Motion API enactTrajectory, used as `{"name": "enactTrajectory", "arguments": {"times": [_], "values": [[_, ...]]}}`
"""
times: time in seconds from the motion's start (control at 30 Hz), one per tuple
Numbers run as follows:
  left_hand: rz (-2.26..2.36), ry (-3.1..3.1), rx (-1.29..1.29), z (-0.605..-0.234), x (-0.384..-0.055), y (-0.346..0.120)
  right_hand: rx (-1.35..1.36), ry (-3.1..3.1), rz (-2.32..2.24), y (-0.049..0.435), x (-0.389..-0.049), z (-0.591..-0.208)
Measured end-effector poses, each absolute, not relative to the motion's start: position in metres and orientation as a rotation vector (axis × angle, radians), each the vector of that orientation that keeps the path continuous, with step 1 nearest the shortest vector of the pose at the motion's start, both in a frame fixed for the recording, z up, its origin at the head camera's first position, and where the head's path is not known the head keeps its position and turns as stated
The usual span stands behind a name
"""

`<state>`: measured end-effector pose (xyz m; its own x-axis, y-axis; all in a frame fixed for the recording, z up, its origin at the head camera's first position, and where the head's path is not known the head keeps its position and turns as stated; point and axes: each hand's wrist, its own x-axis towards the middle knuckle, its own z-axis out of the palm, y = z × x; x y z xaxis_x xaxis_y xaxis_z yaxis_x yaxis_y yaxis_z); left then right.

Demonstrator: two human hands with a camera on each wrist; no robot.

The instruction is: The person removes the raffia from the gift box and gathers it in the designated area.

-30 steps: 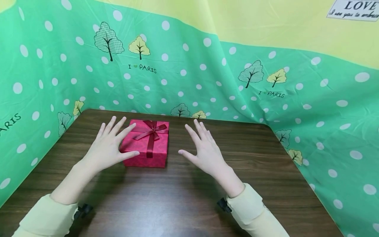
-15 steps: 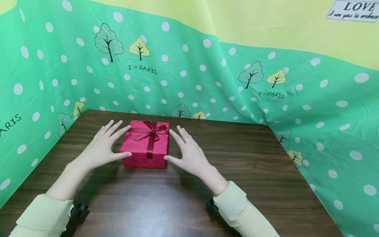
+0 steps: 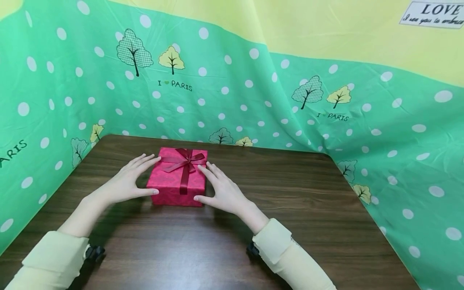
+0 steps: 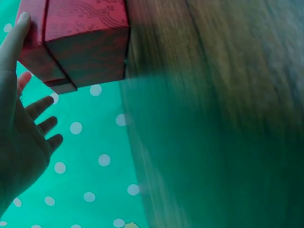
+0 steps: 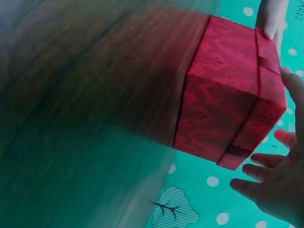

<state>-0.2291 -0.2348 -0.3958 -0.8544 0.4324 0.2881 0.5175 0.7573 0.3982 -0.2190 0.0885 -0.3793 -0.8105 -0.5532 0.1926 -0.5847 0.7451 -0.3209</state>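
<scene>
A red patterned gift box (image 3: 168, 177) with a lid sits toward the back of the table. A dark red ribbon bow (image 3: 187, 160) is on top of it. At its left side is my left hand (image 3: 125, 183), fingers spread, thumb at the front left corner of the lid. My right hand (image 3: 224, 192) is on the opposite side, with thumb and forefinger overlapping the box's right edge. The left wrist view shows the left thumb at the lid of the box (image 4: 85, 52). In the right wrist view, extended fingers stand beside the box (image 5: 213, 104).
The box stands on a dark wood-grain table (image 3: 297, 217). Behind and along both sides hangs a green cloth (image 3: 246, 100) with white dots and printed trees. Dark devices are strapped at both wrists, below light rolled sleeves (image 3: 56, 251).
My right hand has moved left to the box's right side. My left hand has shifted slightly left and lower beside the box. The box has stayed put.
</scene>
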Motion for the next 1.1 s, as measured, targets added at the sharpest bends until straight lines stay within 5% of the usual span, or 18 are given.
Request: {"name": "enactTrajectory", "arguments": {"times": [1.1], "values": [[-0.905,-2.788,-0.785,-0.401,-0.234,-0.235,0.992,-2.846,0.604,0.091,-0.236,-0.389]]}}
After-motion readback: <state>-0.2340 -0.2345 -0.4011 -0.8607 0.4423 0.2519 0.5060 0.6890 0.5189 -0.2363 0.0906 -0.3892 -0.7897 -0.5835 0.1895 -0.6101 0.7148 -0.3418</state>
